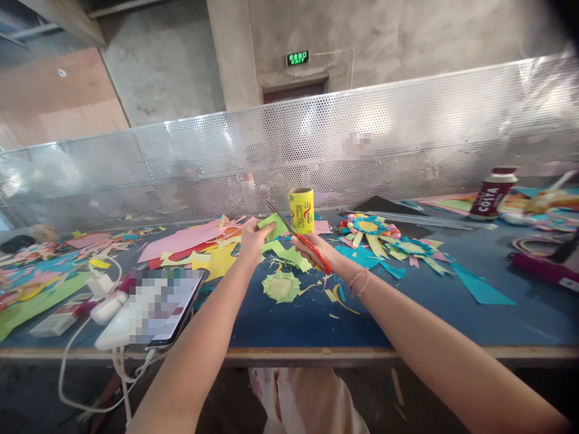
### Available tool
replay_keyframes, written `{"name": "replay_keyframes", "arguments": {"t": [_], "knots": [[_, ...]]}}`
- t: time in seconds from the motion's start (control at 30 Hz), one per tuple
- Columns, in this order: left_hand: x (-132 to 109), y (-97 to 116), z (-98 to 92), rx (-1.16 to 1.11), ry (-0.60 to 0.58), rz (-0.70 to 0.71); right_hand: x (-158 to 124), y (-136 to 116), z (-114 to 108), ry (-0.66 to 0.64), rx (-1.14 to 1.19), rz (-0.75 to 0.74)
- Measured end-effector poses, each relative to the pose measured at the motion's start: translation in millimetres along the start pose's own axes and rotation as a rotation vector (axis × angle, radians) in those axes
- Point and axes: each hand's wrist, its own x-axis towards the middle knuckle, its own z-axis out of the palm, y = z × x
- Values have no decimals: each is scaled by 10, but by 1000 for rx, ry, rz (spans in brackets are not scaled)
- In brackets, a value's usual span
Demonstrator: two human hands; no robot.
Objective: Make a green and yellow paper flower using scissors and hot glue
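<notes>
My left hand (254, 240) is closed on a piece of green paper (274, 225), pinching it above the middle of the table. In my right hand (322, 252) is a pair of scissors (313, 245) with red handles, its blades pointing up and left beside the paper. Whether the blades touch the paper I cannot tell. Just behind my right hand stands a yellow tube (302, 211) with a printed label. A pale green paper flower (281, 287) lies on the table below my hands, with small cut scraps around it.
Colourful paper flowers (368, 226) lie right of my hands, near a blue paper piece (482, 283). A dark red Costa bottle (493, 194) stands farther right. Pink paper (181, 240), a phone (178, 307) and white cables (67, 367) are at left. A perforated metal screen (307, 138) borders the back.
</notes>
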Motion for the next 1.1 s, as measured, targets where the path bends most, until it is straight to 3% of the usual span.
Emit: {"name": "replay_keyframes", "arguments": {"t": [0.37, 0.53, 0.63, 0.73, 0.93, 1.1], "knots": [[-22, 10, 24, -43, -38, 32, 62, 14, 2, 173, -222, -56], [31, -42, -9, -29, 38, -8, 127, 95, -62, 267, -235, -46], [44, -33, -19, -116, -9, -25, 160, 159, -118, 300, -300, -35], [34, -6, -19, -189, -70, -21, 174, 218, -176, 341, -529, -20], [50, -17, -53, -176, -60, -73, 185, 373, -279, 206, -930, 93], [91, -61, -62, -152, -23, -158, 193, 460, -337, 151, -1098, 34]]}}
